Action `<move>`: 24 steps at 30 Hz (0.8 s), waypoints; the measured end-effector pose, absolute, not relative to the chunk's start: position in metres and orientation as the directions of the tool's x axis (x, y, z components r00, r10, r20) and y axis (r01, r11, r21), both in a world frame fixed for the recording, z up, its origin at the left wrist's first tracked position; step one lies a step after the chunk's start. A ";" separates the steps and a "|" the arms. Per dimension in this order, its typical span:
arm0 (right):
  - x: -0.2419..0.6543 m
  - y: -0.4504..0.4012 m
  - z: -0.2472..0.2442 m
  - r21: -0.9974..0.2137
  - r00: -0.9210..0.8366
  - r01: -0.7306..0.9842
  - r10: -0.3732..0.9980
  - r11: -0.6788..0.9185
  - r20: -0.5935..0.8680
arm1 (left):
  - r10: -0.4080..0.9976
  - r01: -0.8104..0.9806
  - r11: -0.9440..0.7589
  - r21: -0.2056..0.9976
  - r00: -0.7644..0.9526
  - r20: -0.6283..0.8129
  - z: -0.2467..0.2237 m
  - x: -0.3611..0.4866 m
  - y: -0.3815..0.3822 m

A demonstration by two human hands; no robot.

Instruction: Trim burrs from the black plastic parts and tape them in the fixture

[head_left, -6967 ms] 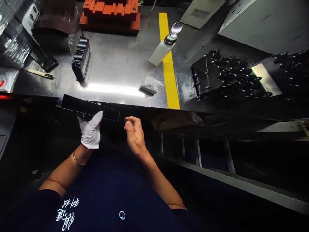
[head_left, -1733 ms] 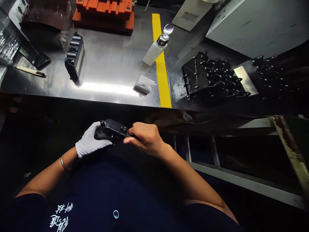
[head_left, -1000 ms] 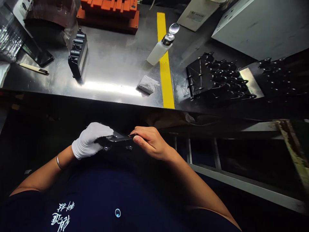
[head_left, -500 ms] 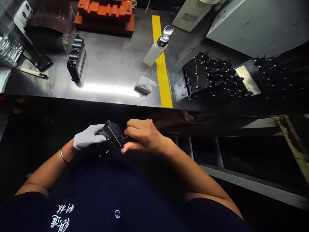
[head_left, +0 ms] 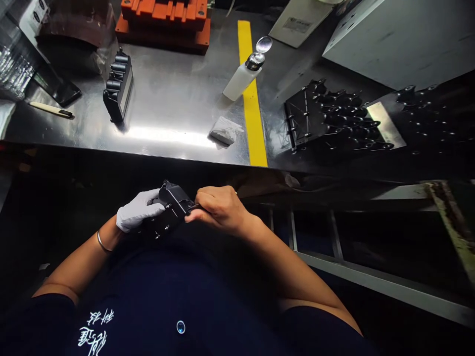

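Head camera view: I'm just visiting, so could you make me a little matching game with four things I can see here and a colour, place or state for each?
Column one:
1. left hand
2. right hand
3. bottle
4. ridged block

Column two:
A. orange, on the bench
B. ungloved, at one end of the black part
C. has a silver-coloured top
D. gloved in white

Right pairs: 1-D, 2-B, 3-C, 4-A.

Black part (head_left: 175, 196) looks like hard plastic, satin sheen. Glove (head_left: 136, 212) is matt white cloth. Desk (head_left: 168, 89) is smooth, shiny metal. Bottle (head_left: 238, 85) looks plastic, cap (head_left: 255, 62) glossy and metallic. Wad (head_left: 227, 130) looks like crumpled matt paper.
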State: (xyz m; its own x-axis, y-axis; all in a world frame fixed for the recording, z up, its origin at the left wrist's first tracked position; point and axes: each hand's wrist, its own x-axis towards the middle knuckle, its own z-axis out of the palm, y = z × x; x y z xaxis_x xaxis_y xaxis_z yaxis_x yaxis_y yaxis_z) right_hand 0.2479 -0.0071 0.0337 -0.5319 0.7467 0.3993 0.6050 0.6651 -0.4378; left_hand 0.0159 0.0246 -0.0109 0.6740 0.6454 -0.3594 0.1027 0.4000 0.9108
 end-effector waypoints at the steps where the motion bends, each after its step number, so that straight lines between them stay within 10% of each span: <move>1: 0.250 -0.008 0.033 -0.494 -0.564 0.563 0.745 0.663 0.357 | 0.640 0.117 0.399 0.909 0.674 -0.368 -0.010 0.014 0.026; 7: 0.260 -0.012 0.029 -0.855 -0.536 0.306 0.818 0.418 0.208 | 0.632 0.255 0.277 0.926 0.677 -0.376 0.001 0.004 0.038; 13: 0.246 -0.003 0.017 -0.942 -0.432 0.329 0.877 -0.065 -0.212 | 0.569 0.401 0.228 0.887 0.684 -0.456 0.012 0.006 0.057; 18: 0.249 -0.012 -0.012 -0.959 -0.168 -0.081 0.952 -0.273 -0.257 | 0.621 0.038 0.623 0.781 0.583 -0.524 -0.009 -0.018 0.047; 24: 0.210 -0.032 -0.030 -0.978 0.063 -0.044 0.976 -0.206 -0.208 | 0.754 -0.458 0.656 0.599 0.388 -0.529 -0.017 0.025 -0.003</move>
